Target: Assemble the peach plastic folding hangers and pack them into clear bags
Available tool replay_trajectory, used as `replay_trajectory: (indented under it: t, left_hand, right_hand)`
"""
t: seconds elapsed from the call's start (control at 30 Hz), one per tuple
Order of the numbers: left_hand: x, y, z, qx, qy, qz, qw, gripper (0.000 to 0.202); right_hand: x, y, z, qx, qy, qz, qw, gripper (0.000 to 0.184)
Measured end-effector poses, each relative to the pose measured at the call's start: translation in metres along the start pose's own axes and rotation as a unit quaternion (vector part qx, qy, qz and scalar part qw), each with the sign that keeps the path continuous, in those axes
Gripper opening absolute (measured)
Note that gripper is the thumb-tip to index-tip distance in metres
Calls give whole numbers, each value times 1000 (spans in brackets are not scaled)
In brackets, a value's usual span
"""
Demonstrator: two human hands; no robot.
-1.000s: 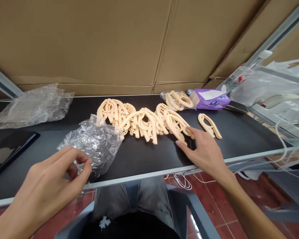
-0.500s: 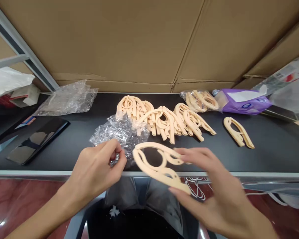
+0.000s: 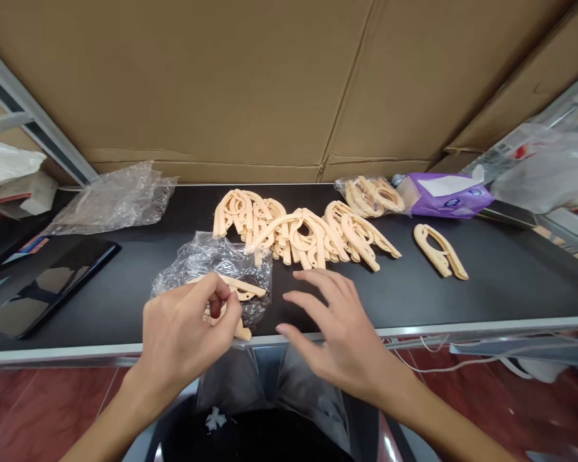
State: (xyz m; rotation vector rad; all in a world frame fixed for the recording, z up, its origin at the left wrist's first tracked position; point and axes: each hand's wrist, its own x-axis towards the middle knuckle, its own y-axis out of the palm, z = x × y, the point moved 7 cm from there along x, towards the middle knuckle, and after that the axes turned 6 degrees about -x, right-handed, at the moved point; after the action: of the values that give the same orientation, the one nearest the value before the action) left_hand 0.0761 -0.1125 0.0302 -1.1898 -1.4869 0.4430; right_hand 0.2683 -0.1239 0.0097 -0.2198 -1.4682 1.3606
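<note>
My left hand (image 3: 185, 330) is closed in a pinch at the near side of a crumpled clear plastic bag (image 3: 190, 258). Its fingertips hide the exact grip. A beige folding hanger (image 3: 250, 289) lies at the bag, partly behind my left fingers; whether it is fully inside I cannot tell. To the right, my right hand (image 3: 340, 324) is open and holds nothing, its fingers spread toward the bag. Just beyond both hands lies a pile of beige folding hangers (image 3: 304, 239). One single folded hanger (image 3: 440, 251) rests apart on the right.
At the back left lies a flat clear bag (image 3: 118, 199), with a black phone (image 3: 52, 282) in front of it. Bagged hangers (image 3: 373, 196) and a purple tissue pack (image 3: 446, 196) stand at the back right. A cardboard wall (image 3: 212, 83) closes off the black table's (image 3: 390, 298) far edge.
The hanger has gone from my right hand to the bag by my left hand. My right hand has let go and moved left. The view has shifted slightly.
</note>
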Motion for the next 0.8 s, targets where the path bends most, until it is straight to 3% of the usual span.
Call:
replay_trajectory:
  t: [0.1, 0.2, 0.3, 0.43, 0.53, 0.63, 0.73, 0.8]
  left_hand:
    - [0, -1, 0, -9, 28, -16, 999, 21]
    - [1, -4, 0, -13, 55, -50, 997, 21]
    - [4, -3, 1, -14, 56, -52, 997, 20]
    - [5, -3, -1, -17, 53, -52, 997, 20]
    - [4, -3, -1, -28, 41, -39, 998, 19]
    - [4, -3, 0, -55, 31, -28, 998, 20]
    - [5, -3, 2, -77, 14, -18, 997, 21]
    - [6, -3, 2, -87, 6, -19, 996, 20]
  right_hand:
    - [-8, -28, -48, -69, 58, -61, 994, 17]
    - [-25, -60, -118, -207, 181, -91, 957, 28]
    - [-50, -77, -181, -308, 294, -41, 904, 55]
    - [-73, -76, -230, -330, 382, 68, 861, 75]
    - [-80, -76, -243, -284, 409, 88, 863, 60]
    - [-87, -90, -242, -224, 433, 51, 872, 43]
    - [-100, -111, -225, -142, 462, -7, 875, 38]
    - [-108, -124, -200, -67, 461, -77, 881, 37]
